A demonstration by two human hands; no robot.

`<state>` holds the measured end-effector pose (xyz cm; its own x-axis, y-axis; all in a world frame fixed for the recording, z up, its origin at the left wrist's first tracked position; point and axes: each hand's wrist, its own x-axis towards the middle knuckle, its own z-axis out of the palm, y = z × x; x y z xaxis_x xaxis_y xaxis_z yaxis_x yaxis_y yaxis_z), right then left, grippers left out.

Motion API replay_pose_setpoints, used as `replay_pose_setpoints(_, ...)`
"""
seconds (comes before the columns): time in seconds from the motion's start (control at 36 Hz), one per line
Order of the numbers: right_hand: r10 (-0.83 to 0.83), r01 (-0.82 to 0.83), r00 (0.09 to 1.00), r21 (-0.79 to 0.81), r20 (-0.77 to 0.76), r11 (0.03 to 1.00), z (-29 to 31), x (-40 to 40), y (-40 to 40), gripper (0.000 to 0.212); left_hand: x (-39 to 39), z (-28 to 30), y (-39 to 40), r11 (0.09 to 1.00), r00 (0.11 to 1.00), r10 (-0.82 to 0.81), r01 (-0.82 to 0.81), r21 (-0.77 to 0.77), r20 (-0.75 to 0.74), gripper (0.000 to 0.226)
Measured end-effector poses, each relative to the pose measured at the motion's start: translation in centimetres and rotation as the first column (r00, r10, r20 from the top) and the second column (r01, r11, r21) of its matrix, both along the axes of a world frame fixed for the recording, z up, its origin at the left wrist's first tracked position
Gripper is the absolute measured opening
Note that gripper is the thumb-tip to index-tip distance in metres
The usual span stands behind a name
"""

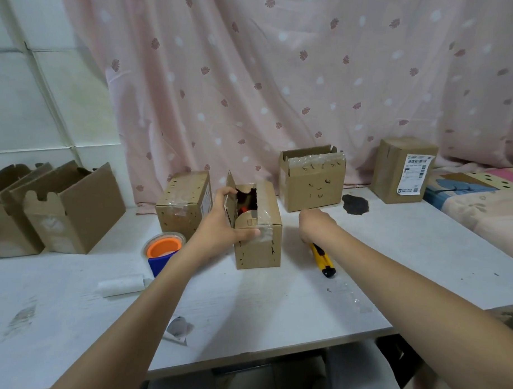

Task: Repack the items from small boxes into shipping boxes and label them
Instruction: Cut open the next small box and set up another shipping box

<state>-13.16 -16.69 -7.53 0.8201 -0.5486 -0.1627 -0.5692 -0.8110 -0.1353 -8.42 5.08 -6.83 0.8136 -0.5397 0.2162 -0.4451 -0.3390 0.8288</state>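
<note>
Unpacking is only beginning: left hand [219,222] is gripping the half-opened small box [255,226], right hand [316,225] is clutching the yellow cutter [323,259]; repacking and labelling are pending.

A single head-worn wide-angle camera looks forward and down across the white table [274,311] toward the pink curtain [282,79] behind it. Both forearms reach in from the bottom edge, close to the lens.

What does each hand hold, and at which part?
Left hand grips the opened small box at its left top edge. Right hand grips the yellow utility knife at its upper end.
</note>
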Motion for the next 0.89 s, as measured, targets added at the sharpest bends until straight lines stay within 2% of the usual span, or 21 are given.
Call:
replay_pose_setpoints(0.06, 0.017, -0.018, 0.998, -0.022, -0.060, 1.000, -0.3, 0.2, 0.2, 0.012, -0.1, 0.0, 0.0, 1.000, 1.000, 0.004, -0.004, -0.006, 0.005, 0.081)
replay_pose_setpoints(0.14, 0.033, -0.036, 0.989, -0.023, -0.144, 0.999, -0.7, 0.6, 0.7, 0.020, -0.1, 0.0, 0.0, 1.000, 1.000, 0.000, 0.000, -0.014, 0.004, 0.083)
replay_pose_setpoints(0.28, -0.003, 0.004, 0.998, 0.012, -0.058, 1.000, -1.0, 1.0, 0.9, 0.020, 0.1, -0.1, 0.0, 1.000, 1.000, -0.007, 0.007, 0.019, 0.019, 0.085)
replay_pose_setpoints(0.39, -0.020, 0.023, 1.000, 0.140, -0.022, 0.990, -0.3, 1.2, 1.0, 0.021, 0.6, 0.2, 0.3, 0.994, 0.999, -0.035, 0.033, 0.100, 0.017, 0.091)
replay_pose_setpoints(0.47, -0.064, 0.039, 0.993, 0.236, 0.098, 0.971, -0.1, 1.3, 0.6, 0.020, 0.6, 0.2, 0.4, 0.994, 0.999, -0.030, 0.027, 0.103, 0.032, 0.089)
replay_pose_setpoints(0.56, -0.100, 0.007, 0.953, 0.308, 0.287, 0.951, 0.2, 1.1, -0.1, 0.036, 0.7, -0.1, 0.4, 0.997, 0.999, -0.022, 0.019, 0.080, 0.033, 0.087)
replay_pose_setpoints(0.61, -0.120, -0.024, 0.921, 0.359, 0.372, 0.933, 0.6, 0.9, -0.4, 0.039, 0.8, -0.1, 0.4, 0.997, 0.999, -0.018, 0.016, 0.076, 0.028, 0.086)
replay_pose_setpoints(0.81, -0.159, -0.207, 0.804, 0.520, 0.573, 0.829, 2.9, -2.2, 0.7, 0.022, 0.9, -0.1, -0.5, 0.999, 1.000, 0.004, -0.005, 0.053, 0.011, 0.085)
replay_pose_setpoints(0.89, -0.118, -0.274, 0.765, 0.486, 0.633, 0.830, 3.4, -3.6, 1.0, 0.019, 1.0, -0.2, -0.7, 0.999, 0.999, 0.029, -0.029, 0.036, -0.017, 0.093)
